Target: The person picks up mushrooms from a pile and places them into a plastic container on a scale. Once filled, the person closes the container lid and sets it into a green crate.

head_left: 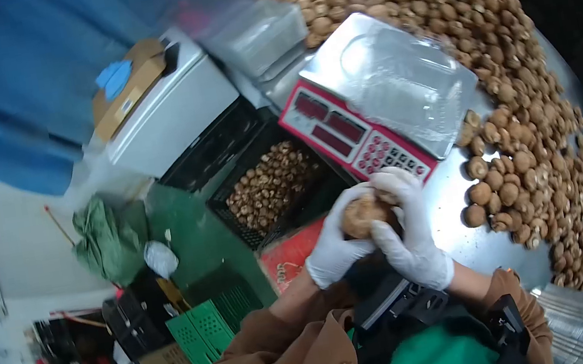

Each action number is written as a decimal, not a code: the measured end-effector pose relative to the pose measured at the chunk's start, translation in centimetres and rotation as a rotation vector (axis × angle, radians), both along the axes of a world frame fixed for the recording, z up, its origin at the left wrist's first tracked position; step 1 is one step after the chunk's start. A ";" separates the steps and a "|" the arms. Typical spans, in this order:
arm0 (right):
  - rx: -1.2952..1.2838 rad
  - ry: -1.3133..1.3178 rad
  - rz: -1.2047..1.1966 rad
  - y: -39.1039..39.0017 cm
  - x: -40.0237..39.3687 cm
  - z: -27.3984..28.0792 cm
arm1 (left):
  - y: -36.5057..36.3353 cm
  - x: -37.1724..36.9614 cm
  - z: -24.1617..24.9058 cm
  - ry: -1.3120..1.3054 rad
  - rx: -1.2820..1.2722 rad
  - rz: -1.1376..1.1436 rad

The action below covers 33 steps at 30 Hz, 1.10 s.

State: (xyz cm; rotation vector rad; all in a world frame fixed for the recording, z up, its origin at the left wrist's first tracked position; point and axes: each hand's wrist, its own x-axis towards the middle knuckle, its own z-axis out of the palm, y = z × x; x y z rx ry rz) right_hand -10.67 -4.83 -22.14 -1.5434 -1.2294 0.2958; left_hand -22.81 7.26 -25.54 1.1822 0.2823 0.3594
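Your left hand point(334, 248), in a white glove, cups a brown mushroom point(362, 215) from below and to the left, fingers curled around it. Your right hand point(407, 228), also gloved, closes over the same mushroom from the right and top, fingers wrapped on its cap. Both hands grip it together, just above the near edge of the bench point(458, 224), in front of your chest.

Right behind the hands sits a scale point(356, 133) with a red keypad face, tilted in view, and a clear plastic tray point(397, 77) rests on its platform. A big pile of mushrooms point(510, 71) wraps around the scale from the back to the right side of the bench, the nearest loose ones just beside your right hand.

Left of the bench, lower down, a black crate point(269, 185) holds more mushrooms. A white box point(170, 113) stands beyond it. Green crates point(207, 325) sit on the floor near your left sleeve.
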 end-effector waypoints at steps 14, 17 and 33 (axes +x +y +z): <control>-0.465 0.097 0.302 5.5 -0.4 -4.4 | 17.5 -7.4 -9.6 0.709 0.869 0.647; -0.377 0.217 0.261 4.6 -0.2 -3.0 | 15.1 -4.7 -6.7 0.250 0.291 0.462; -0.076 0.369 -0.108 -2.3 2.7 1.2 | 3.7 2.4 1.0 -0.090 -0.452 -0.139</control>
